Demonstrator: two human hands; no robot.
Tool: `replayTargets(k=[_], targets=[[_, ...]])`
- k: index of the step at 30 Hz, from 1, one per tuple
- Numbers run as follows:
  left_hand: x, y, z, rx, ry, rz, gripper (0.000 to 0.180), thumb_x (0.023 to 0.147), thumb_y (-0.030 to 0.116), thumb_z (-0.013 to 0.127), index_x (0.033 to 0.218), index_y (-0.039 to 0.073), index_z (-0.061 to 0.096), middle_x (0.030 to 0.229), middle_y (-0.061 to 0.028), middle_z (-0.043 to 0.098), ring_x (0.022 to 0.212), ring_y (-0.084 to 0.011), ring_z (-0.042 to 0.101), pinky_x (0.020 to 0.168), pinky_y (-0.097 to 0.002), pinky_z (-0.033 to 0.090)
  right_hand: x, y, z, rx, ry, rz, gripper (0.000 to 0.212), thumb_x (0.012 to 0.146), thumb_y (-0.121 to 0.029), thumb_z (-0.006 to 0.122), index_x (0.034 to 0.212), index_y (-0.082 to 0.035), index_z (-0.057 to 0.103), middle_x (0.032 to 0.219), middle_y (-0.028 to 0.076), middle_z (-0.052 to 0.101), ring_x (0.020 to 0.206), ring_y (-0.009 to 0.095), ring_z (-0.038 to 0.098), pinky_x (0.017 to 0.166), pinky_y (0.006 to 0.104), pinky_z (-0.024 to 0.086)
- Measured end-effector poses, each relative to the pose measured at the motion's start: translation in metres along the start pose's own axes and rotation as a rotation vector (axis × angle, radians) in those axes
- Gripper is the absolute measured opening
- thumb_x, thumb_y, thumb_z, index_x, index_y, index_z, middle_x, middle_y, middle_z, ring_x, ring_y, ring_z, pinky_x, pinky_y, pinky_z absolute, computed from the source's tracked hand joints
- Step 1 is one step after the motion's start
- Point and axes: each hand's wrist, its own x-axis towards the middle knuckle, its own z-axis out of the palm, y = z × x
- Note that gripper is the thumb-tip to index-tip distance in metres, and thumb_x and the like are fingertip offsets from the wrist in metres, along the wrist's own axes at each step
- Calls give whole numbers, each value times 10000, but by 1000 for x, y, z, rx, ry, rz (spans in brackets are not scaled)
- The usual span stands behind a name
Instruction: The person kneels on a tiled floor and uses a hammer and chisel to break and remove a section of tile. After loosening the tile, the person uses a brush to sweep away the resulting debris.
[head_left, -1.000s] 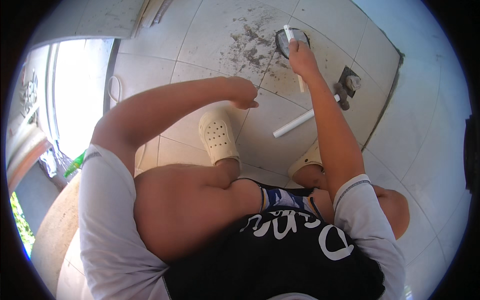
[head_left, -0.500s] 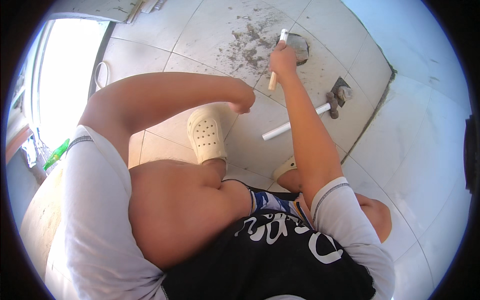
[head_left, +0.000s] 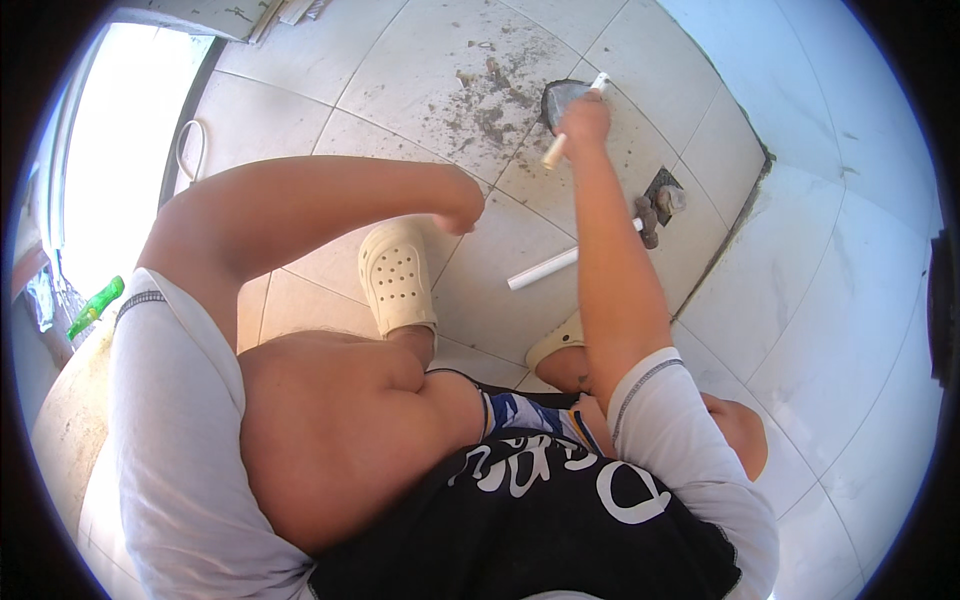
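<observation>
My right hand is wrapped round a slim pale stick, white at its far end, held slantwise over the floor. Right beside that hand is a dark-edged hole in the tiles with greyish, film-like material in it. My left hand hangs in front of me with its fingers curled in; whatever they hold, if anything, is hidden. Nearer to me, below my right forearm, lies a hammer with a white handle. Its rusty head rests against a small dark square opening, where a pale lump sits.
Dark crumbs of dirt are scattered on the tiled floor. A blue-white tiled wall rises at the right. My cream clogs stand on the floor. At the left are a white cable loop and a green object.
My right hand has moved to the right across the hole with the stick, uncovering more of the hole. My left hand stays curled. The whole view has shifted slightly.
</observation>
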Motion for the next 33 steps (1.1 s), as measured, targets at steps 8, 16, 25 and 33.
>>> replayTargets(k=[8, 16, 25, 33], targets=[[5, 1, -11, 16, 54, 36, 438, 961, 398, 493, 980, 25, 721, 969, -158, 696, 945, -354, 653, 826, -466, 512, -7, 9, -25, -45, -108, -60, 532, 1029, -376, 299, 884, 60, 566, 636, 154, 586, 469, 293, 582, 492, 399, 517], [10, -4, -6, 51, -7, 27, 443, 963, 398, 493, 978, 18, 720, 998, -166, 694, 991, -360, 644, 841, -453, 508, 4, 15, 14, -113, -65, -32, 440, 1013, -371, 374, 922, 24, 546, 724, 134, 585, 518, 224, 564, 444, 350, 455], [14, -1, -11, 61, -4, 45, 439, 962, 396, 493, 1024, 21, 712, 1043, -161, 690, 1010, -350, 642, 860, -457, 503, -39, 14, -50, -257, -195, -163, 476, 1022, -389, 348, 1001, 34, 566, 711, 107, 567, 508, 187, 549, 466, 337, 469], [7, -1, -2, 55, -43, 10, 440, 960, 395, 495, 1015, 16, 712, 1021, -156, 695, 986, -345, 649, 851, -453, 505, -17, -5, 13, -15, -114, -18, 433, 1031, -380, 320, 921, -1, 500, 636, 60, 461, 474, 169, 436, 429, 317, 399]])
